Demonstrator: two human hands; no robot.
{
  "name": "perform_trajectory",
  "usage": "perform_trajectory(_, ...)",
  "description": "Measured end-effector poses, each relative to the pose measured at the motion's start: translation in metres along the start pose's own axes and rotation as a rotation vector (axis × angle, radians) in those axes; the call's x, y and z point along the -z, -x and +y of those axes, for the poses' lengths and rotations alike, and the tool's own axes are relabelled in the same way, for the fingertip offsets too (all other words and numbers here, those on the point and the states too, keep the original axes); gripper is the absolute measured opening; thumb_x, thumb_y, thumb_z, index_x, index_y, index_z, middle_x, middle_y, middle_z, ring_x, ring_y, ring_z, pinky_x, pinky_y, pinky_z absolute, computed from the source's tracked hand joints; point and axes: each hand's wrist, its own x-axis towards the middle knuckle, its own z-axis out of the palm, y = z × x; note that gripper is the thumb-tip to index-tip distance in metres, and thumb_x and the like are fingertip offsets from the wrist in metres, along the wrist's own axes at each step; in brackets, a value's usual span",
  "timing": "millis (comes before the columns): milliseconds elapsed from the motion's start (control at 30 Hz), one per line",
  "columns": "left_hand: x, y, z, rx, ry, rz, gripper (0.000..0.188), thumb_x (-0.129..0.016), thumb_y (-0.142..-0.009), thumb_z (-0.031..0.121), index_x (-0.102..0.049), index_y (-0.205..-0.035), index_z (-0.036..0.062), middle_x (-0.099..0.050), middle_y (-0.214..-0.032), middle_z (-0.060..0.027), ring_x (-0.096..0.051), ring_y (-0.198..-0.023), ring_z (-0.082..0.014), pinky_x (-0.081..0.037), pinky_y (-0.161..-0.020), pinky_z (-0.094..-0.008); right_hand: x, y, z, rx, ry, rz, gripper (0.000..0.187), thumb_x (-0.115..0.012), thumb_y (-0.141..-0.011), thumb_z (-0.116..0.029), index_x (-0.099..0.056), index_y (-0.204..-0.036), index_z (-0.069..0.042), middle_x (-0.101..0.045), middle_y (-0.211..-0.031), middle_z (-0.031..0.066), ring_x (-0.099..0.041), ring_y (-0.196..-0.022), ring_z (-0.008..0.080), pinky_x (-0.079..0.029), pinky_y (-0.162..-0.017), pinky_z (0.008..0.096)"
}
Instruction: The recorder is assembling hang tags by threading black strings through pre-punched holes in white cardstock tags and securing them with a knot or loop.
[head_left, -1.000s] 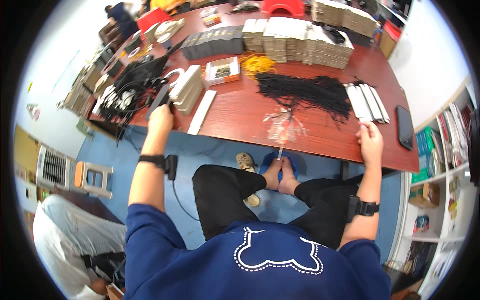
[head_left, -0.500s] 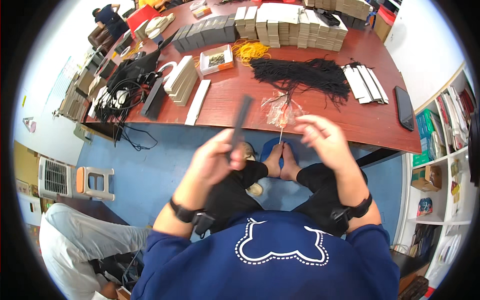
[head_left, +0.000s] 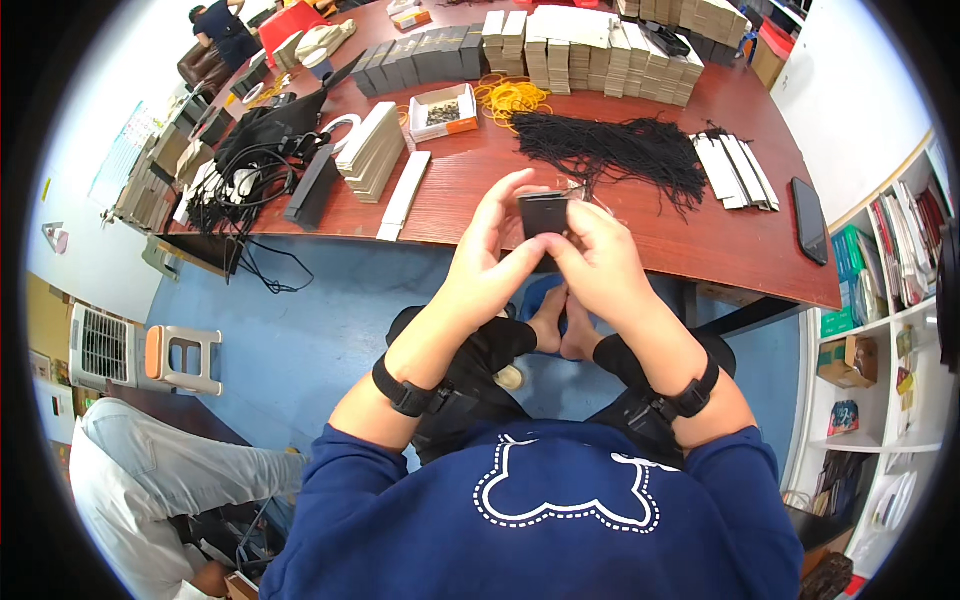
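Note:
My left hand [head_left: 492, 262] and my right hand [head_left: 606, 255] hold a small flat black cardboard piece [head_left: 545, 216] between them, just over the table's near edge. Both thumbs press its lower edge, and the fingers wrap its sides, partly hidden behind it. Its broad face shows to me. Directly beyond the hands lies a bundle of black cords [head_left: 620, 155]. The clear plastic bag on the table is mostly covered by my hands, so the orange-handled tool there cannot be made out.
On the red-brown table [head_left: 470, 165] stand stacks of grey card pieces [head_left: 375, 150], a box of small metal parts [head_left: 443, 112] and yellow rubber bands [head_left: 510, 98]. White strips [head_left: 735, 172] and a phone [head_left: 809, 220] lie right. A person's leg [head_left: 170, 460] is at left.
My right hand, empty before, has come in to take hold of the black piece. My left hand has moved right and raised it, and its broad face has turned toward me.

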Motion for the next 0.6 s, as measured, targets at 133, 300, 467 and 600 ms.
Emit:
perform_trajectory(133,0.014,-0.017,0.002,0.042,-0.138,0.011,0.027,-0.050,-0.092,-0.001,-0.047,-0.118,0.0021,-0.061,-0.110,-0.0063,-0.057,-0.100,-0.0132,-0.046,-0.089,-0.0283,-0.013,-0.018,-0.006,0.177,0.205,0.021,0.024,-0.061,-0.079,-0.010,-0.057,-0.101,0.000,-0.060,-0.092,0.0172,-0.059,-0.084,0.0360,-0.049,-0.073,0.0422)
perform_trajectory(300,0.053,-0.028,-0.033,-0.094,-0.215,0.135,0.018,-0.050,-0.094,0.005,-0.049,-0.112,0.0030,-0.062,-0.097,-0.0041,-0.056,-0.088,-0.0095,-0.046,-0.080,-0.0247,0.003,-0.007,0.002,-0.100,-0.025,0.053,0.031,-0.063,-0.082,-0.008,-0.059,-0.111,-0.003,-0.063,-0.096,0.0112,-0.062,-0.075,0.0182,-0.051,-0.069,0.0296)
perform_trajectory(467,0.064,-0.033,-0.062,0.061,-0.346,0.095,0.011,-0.047,-0.096,0.009,-0.044,-0.106,0.0045,-0.056,-0.082,-0.0032,-0.055,-0.074,-0.0110,-0.047,-0.071,-0.0254,0.028,0.014,0.020,-0.168,-0.017,0.169,0.020,-0.060,-0.084,-0.005,-0.062,-0.103,-0.002,-0.061,-0.089,0.0054,-0.056,-0.069,0.0099,-0.047,-0.064,0.0237)
perform_trajectory(600,0.047,-0.008,-0.049,0.182,-0.188,0.018,0.012,-0.046,-0.095,0.010,-0.044,-0.105,0.0040,-0.056,-0.078,-0.0042,-0.055,-0.071,-0.0126,-0.048,-0.070,-0.0270,0.034,0.030,0.023,-0.275,-0.225,0.225,0.018,-0.059,-0.085,-0.003,-0.063,-0.102,-0.001,-0.061,-0.086,0.0026,-0.050,-0.066,0.0042,-0.043,-0.060,0.0199)
